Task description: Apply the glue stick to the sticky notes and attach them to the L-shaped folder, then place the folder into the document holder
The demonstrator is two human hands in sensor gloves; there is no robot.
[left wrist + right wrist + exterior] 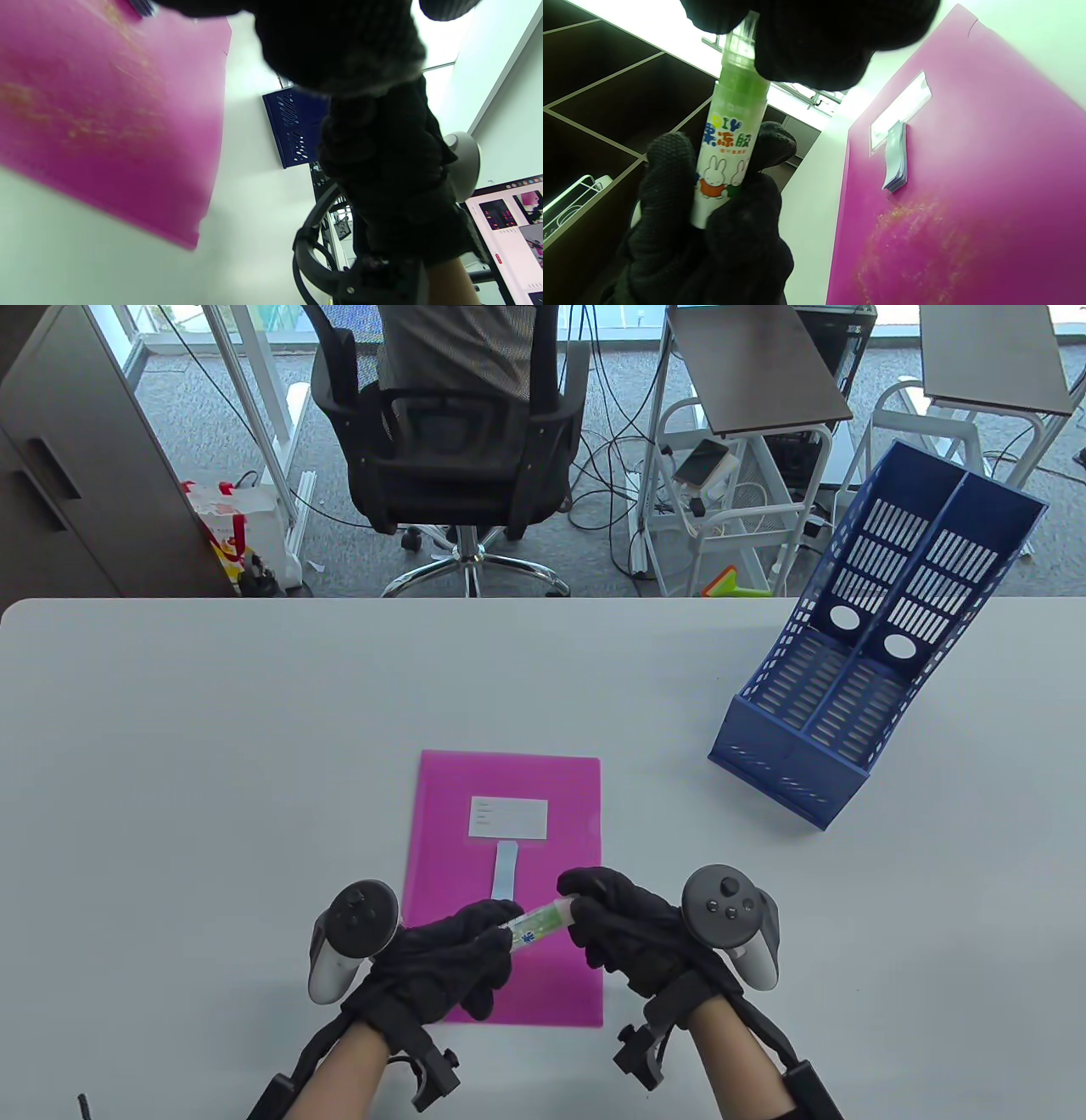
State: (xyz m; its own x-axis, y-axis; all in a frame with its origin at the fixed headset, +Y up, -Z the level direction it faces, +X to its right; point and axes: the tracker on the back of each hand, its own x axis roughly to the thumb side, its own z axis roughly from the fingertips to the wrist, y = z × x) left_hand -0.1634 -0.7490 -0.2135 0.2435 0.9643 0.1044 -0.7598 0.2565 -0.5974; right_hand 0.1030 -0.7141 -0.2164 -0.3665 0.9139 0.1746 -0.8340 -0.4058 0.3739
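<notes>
Gloved fingertips [806, 46] of the right hand [632, 937] pinch the clear cap end of a translucent green glue stick with cartoon rabbits on its white label [539, 923], while the fingers [670, 178] of the left hand [441, 963] curl tight around its printed lower barrel. The stick spans the gap between the two black gloves, slanting from the left hand up toward 2 o'clock, and in the table view it lies over the lower half of the folder.

Beneath the hands, a flat magenta plastic L-shaped folder [509, 806] lies on the white table [212, 729], its long side running toward 12 o'clock. A white rectangular label [507, 818] sits on its upper half, and a narrow pale blue pad of sticky notes [505, 869] lies just below the label, at 12 o'clock from the glue stick and close to the fingers of both hands. The right wrist view shows the pad as a small stack, its near end curling up off the folder, and a patch of yellowish specks on the folder's surface near it.

At 2 o'clock from the folder, well apart from it, a blue perforated plastic document holder with two compartments [865, 670] stands on the table, open side facing up. A grey tracker [352, 937] rides the back of the left hand, a second tracker [734, 920] the right. Beyond the table's far edge, at 12 o'clock, stands a black office chair [458, 432].
</notes>
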